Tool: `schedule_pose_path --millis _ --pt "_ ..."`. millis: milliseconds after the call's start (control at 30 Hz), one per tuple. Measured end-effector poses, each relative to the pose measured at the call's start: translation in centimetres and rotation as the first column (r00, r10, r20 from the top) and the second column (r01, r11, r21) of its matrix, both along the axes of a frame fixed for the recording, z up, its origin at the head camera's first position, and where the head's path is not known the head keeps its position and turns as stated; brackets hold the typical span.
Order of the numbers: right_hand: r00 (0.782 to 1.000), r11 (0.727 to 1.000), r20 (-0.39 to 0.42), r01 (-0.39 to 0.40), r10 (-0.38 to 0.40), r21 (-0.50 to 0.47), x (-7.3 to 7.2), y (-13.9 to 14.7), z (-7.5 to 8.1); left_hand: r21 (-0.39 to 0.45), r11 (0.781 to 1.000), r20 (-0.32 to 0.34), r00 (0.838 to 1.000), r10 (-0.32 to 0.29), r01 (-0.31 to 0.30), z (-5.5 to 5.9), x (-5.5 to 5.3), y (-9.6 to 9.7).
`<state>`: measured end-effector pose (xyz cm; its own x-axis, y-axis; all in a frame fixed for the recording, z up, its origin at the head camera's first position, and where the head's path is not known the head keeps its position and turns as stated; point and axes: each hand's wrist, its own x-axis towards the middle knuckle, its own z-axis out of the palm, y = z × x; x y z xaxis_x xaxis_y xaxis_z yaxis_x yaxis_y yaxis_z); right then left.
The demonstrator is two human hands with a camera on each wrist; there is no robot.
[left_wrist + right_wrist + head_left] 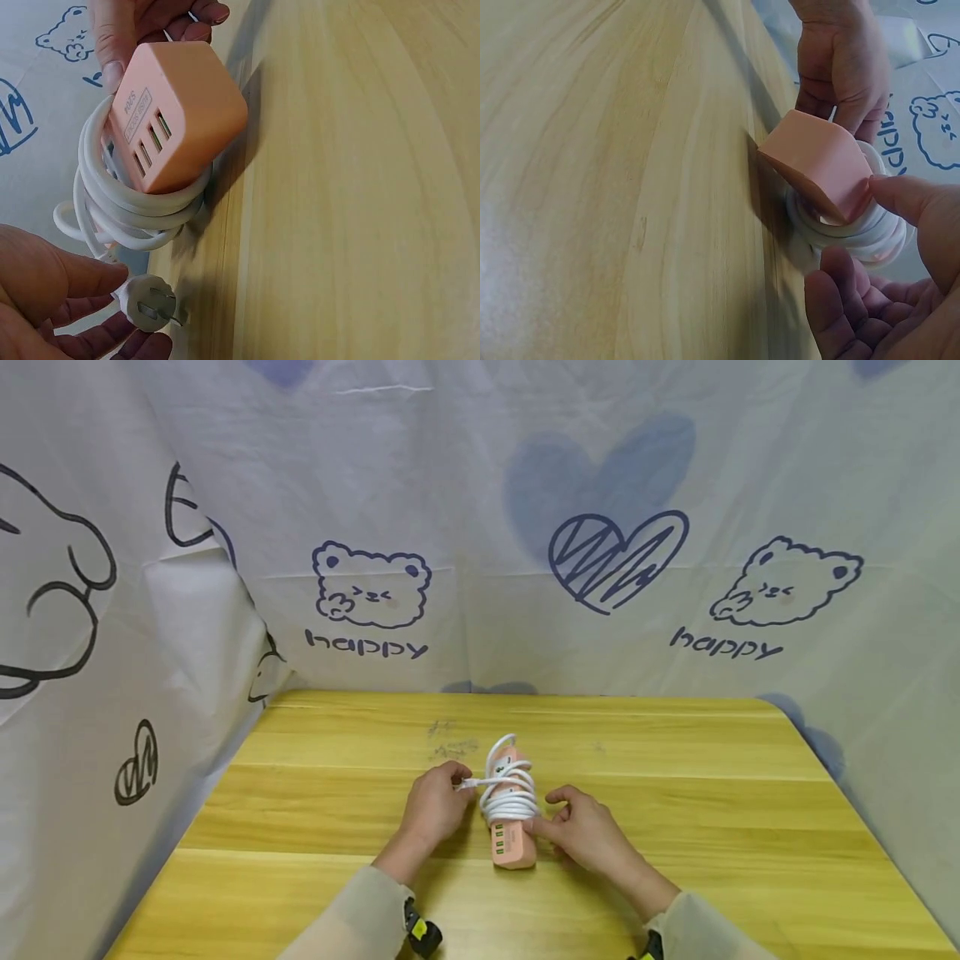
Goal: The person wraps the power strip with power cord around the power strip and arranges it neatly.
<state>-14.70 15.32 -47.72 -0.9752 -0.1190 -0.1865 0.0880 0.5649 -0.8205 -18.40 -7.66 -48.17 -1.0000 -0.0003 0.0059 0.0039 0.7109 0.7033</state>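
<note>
A pink power strip [513,853] with several USB slots lies lengthwise on the table, its near end towards me. White cord [510,807] is wound round its middle in several loops. My left hand [437,803] is at the strip's left and pinches the cord's end just behind the white plug [150,303], whose metal prongs show in the left wrist view. On the other side, the thumb of my right hand [588,833] touches the strip's edge near the loops. The other right fingers [840,292] are loosely bent, apart from the strip and holding nothing.
The wooden table [300,810] has rounded far corners and faint dark marks near its far side. White cloth [480,510] printed with bears and hearts hangs behind it and at the left. Wrist straps [422,931] sit on both sleeves.
</note>
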Motion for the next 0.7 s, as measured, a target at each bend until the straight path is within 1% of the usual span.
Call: schedule_pose_path --millis 133,233,467,700 --pt "1.000 1.000 -0.007 -0.006 0.006 0.003 -0.03 -0.04 0.08 0.012 1.000 0.017 1.000 0.003 -0.003 -0.17 0.01 -0.10" --pt "1.000 1.000 -0.004 -0.008 0.008 -0.009 -0.07 -0.05 0.07 0.013 1.000 0.015 1.000 0.004 -0.004 -0.26 0.02 -0.21" --pt "1.000 0.999 -0.004 -0.015 0.015 -0.036 0.00 0.10 0.13 -0.007 0.999 -0.026 0.999 0.038 -0.038 -0.44 0.02 -0.44" --pt "1.000 0.999 -0.015 -0.018 0.017 -0.038 -0.08 0.25 0.19 -0.017 0.999 -0.042 0.998 0.045 -0.046 -0.43 0.02 -0.60"
